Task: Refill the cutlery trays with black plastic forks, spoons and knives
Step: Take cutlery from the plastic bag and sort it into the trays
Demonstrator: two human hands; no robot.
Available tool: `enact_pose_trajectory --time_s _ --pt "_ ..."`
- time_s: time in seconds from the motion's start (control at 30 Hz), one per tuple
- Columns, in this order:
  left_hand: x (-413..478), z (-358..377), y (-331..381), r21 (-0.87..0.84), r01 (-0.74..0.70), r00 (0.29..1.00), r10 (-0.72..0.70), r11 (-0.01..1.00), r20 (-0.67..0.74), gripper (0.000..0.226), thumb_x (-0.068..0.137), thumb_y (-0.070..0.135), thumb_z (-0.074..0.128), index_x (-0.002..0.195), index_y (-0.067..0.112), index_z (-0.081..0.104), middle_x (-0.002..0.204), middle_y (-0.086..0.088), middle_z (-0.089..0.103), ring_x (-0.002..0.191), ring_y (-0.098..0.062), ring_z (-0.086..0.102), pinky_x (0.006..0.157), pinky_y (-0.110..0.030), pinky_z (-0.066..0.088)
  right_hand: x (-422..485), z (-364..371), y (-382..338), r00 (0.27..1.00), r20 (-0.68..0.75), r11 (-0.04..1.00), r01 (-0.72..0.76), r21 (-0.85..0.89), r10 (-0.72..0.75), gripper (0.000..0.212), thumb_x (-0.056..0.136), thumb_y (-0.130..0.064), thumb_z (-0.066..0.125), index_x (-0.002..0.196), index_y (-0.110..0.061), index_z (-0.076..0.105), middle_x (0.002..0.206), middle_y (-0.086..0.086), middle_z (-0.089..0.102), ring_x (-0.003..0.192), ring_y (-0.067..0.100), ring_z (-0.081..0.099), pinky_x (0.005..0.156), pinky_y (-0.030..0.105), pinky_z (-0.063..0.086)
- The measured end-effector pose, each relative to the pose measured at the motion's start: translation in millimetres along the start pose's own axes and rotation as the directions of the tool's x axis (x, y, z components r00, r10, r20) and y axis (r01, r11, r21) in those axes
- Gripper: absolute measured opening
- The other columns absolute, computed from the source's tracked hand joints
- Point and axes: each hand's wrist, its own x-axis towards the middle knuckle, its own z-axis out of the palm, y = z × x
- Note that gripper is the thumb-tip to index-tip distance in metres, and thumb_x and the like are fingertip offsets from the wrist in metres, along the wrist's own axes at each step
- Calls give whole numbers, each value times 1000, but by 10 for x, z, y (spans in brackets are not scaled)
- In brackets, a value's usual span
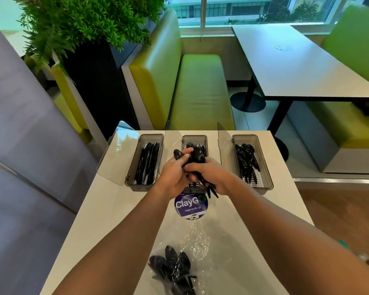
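Observation:
A bunch of black plastic spoons (197, 157) is held between both hands above the middle tray. My left hand (175, 174) grips the bunch from the left and my right hand (211, 174) grips it from the right, handles poking out below. Three open trays stand in a row on the white counter: a left tray (136, 184) with knives, a middle tray (194, 138) with forks, largely hidden by my hands, and a right tray (264, 167) with spoons. A clear plastic bag (197, 241) with more black spoons (172, 265) lies near the counter's front edge.
A round purple "ClayGo" sticker (191, 207) is on the counter (119, 209) between the trays and the bag. Clear tray lids (117, 154) stand raised. A planter, green benches (200, 90) and a dining table (296, 64) lie beyond the counter. A grey wall runs along the left.

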Motion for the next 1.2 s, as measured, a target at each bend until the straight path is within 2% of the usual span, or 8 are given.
enact_pose_trajectory --time_s 0.1,0.23,0.37,0.5,0.67,0.83,1.07,1.2 --pt "-11 61 -10 113 78 992 -88 990 86 38 107 17 41 137 -4 51 69 -17 60 52 -25 54 53 -39 54 2 -79 20 999 51 1000 1 17 -2 12 97 -12 62 85 -10 60 57 2 48 49 13 44 46 25 37" --pt "69 162 -94 212 60 987 -90 975 134 38 106 27 49 134 3 53 72 -14 59 65 -30 62 68 -48 59 12 -270 38 998 59 999 -12 41 10 12 100 -14 58 92 -7 63 56 -1 45 46 13 41 45 27 39" --pt "185 240 -202 341 -55 996 28 938 84 34 104 35 53 129 14 59 111 -12 72 104 -31 69 85 -45 57 48 -607 -44 992 -115 997 56 49 -50 14 100 -22 62 98 -8 65 59 -2 49 46 11 41 43 24 39" --pt "340 309 -347 536 -168 984 172 828 42 23 102 19 58 125 20 62 123 -5 69 113 -22 67 91 -40 59 156 -1082 -79 942 -332 986 102 132 -53 13 95 -21 68 93 -12 58 57 -2 52 43 12 44 42 27 40" --pt "454 397 -528 711 -211 975 191 671 109 53 95 8 66 145 17 49 130 6 57 96 -8 65 74 -20 60 304 -1610 83 859 -508 990 19 142 56 5 99 -10 60 102 -7 61 70 4 55 51 13 47 45 27 41" --pt "519 460 -621 665 -182 983 116 724 143 62 95 3 65 151 12 39 133 -5 60 93 -24 75 68 -34 63 445 -1812 467 808 -542 971 -223 82 232 23 98 -6 59 121 -3 57 84 10 63 66 17 57 58 30 52" --pt "515 431 -603 639 -136 989 71 757 127 58 95 1 64 149 8 42 122 -9 67 85 -28 76 64 -36 63 515 -1806 517 778 -622 979 -182 -93 85 41 98 -6 54 138 -11 50 110 7 60 104 26 62 93 46 54" --pt "424 362 -524 674 -150 988 85 723 129 47 97 4 64 142 7 49 119 -9 68 86 -26 76 69 -40 64 473 -1849 501 728 -682 984 -161 -76 66 41 94 -6 52 134 -12 55 112 8 65 95 22 65 80 38 58"
